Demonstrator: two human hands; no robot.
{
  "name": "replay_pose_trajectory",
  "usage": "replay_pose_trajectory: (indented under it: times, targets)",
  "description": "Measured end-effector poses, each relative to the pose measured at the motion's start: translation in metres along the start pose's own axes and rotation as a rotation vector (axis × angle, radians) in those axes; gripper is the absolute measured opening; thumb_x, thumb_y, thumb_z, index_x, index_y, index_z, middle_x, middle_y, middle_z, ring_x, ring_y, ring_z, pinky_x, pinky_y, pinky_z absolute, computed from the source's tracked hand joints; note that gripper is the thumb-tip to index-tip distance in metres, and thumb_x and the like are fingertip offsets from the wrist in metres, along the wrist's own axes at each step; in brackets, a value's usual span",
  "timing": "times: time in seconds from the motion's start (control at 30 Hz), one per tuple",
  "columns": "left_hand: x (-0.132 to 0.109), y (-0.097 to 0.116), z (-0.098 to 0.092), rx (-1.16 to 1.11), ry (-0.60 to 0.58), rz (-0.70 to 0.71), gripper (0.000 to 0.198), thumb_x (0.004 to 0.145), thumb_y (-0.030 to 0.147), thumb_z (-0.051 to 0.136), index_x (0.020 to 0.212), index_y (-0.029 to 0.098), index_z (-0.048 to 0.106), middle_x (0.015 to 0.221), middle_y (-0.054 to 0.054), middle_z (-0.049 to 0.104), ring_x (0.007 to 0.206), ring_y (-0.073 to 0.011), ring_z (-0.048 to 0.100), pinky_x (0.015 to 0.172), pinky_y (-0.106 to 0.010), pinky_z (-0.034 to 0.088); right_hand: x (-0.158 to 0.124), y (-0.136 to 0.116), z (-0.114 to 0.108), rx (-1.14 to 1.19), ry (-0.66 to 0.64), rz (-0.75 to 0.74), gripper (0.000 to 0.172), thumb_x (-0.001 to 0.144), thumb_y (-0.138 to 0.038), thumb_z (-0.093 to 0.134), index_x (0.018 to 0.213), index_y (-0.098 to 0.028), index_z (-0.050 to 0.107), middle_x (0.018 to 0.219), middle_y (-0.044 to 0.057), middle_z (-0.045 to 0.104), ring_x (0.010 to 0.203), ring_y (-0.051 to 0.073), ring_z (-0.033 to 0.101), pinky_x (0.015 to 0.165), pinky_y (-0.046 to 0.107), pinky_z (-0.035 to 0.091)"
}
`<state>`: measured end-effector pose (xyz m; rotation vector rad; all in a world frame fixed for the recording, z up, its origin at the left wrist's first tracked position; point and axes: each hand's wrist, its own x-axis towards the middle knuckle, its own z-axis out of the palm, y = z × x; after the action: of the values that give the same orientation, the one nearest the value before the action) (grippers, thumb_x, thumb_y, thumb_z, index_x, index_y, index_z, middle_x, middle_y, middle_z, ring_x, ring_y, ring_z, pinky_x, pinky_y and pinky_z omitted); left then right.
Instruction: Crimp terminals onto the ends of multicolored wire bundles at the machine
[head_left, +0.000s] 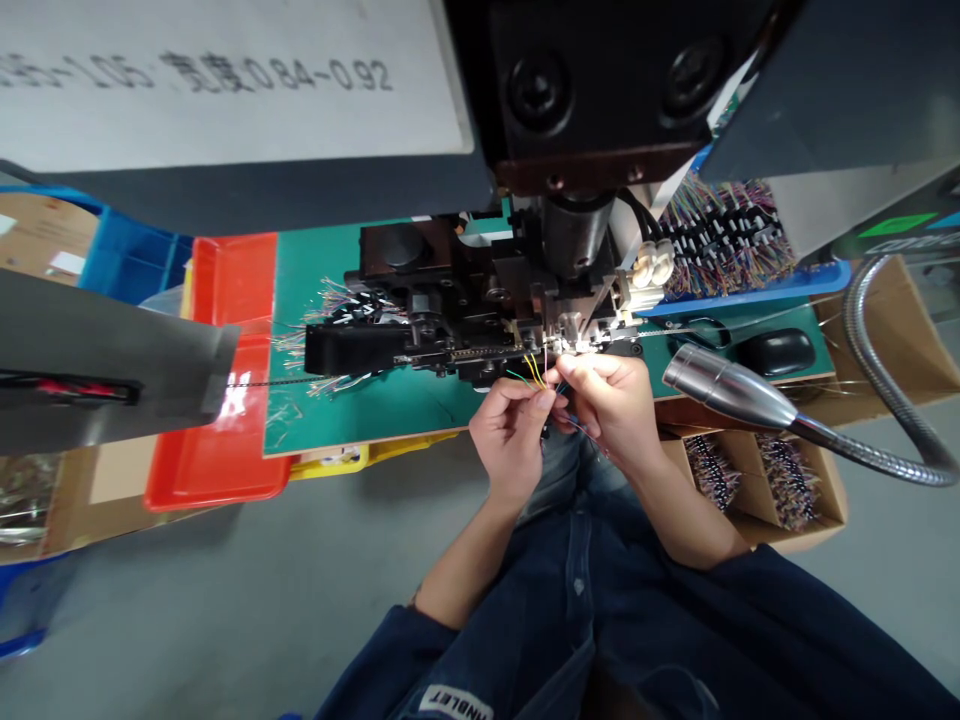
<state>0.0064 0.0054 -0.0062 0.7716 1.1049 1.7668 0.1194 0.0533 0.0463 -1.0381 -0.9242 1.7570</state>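
Note:
Thin coloured wires [534,370], green, yellow and others, fan out between my two hands just in front of the crimping machine [480,310]. My left hand [512,432] pinches the bundle between thumb and fingers. Close beside it, my right hand [611,405] is closed with its fingertips right at the machine's metal tooling [570,335], holding a wire there. Loose wire ends hang below the fingers. A strip of metal terminals [277,383] runs from the left into the tooling. What lies inside the pinched fingers is hidden.
A gooseneck lamp [731,385] reaches in from the right, near my right forearm. Wire bundles fill a blue tray [814,283] and a cardboard box [829,500]. A red tray [214,475] stands left, beside the green mat [360,415]. A black mouse [776,351] lies right.

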Motion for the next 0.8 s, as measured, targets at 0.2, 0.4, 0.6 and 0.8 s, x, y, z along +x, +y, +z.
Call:
replay_pose_trajectory:
  times: [0.2, 0.4, 0.6, 0.8]
  targets:
    - [0.0008, 0.0023, 0.0006, 0.025, 0.011, -0.022, 0.023, 0.097, 0.036, 0.088, 0.092, 0.021, 0.072, 0.081, 0.002, 0.078, 0.058, -0.0104, 0.073, 0.055, -0.02, 0.062, 0.0005, -0.0016, -0.0001, -0.06, 0.013, -0.01, 0.04, 0.095, -0.061, 0.083, 0.082, -0.023, 0.085, 0.04, -0.007, 0.049, 0.035, 0.011, 0.039, 0.041, 0.028, 0.046]
    - [-0.0006, 0.0034, -0.0002, 0.024, -0.031, -0.032, 0.022, 0.097, 0.035, 0.089, 0.091, 0.021, 0.072, 0.077, 0.002, 0.077, 0.059, -0.0113, 0.072, 0.058, -0.022, 0.064, -0.0026, -0.0059, -0.0005, -0.144, -0.003, -0.066, 0.036, 0.094, -0.057, 0.085, 0.087, -0.022, 0.086, 0.045, -0.006, 0.055, 0.035, 0.01, 0.038, 0.038, 0.028, 0.044]
    - [-0.0016, 0.0001, -0.0011, 0.025, -0.063, -0.045, 0.023, 0.101, 0.035, 0.084, 0.089, 0.021, 0.069, 0.078, 0.002, 0.079, 0.055, -0.0103, 0.07, 0.053, -0.021, 0.062, -0.0023, -0.0042, -0.0018, -0.066, 0.007, -0.034, 0.039, 0.095, -0.058, 0.085, 0.077, -0.024, 0.081, 0.043, -0.006, 0.052, 0.034, 0.01, 0.038, 0.039, 0.029, 0.046]
    - [0.0007, -0.0014, 0.0, 0.016, -0.008, 0.001, 0.022, 0.098, 0.033, 0.087, 0.09, 0.022, 0.07, 0.076, 0.003, 0.076, 0.056, -0.0099, 0.071, 0.052, -0.019, 0.06, 0.0, -0.0025, -0.0009, 0.006, -0.015, -0.004, 0.037, 0.097, -0.055, 0.084, 0.079, -0.023, 0.084, 0.039, -0.006, 0.05, 0.036, 0.011, 0.042, 0.042, 0.028, 0.046]
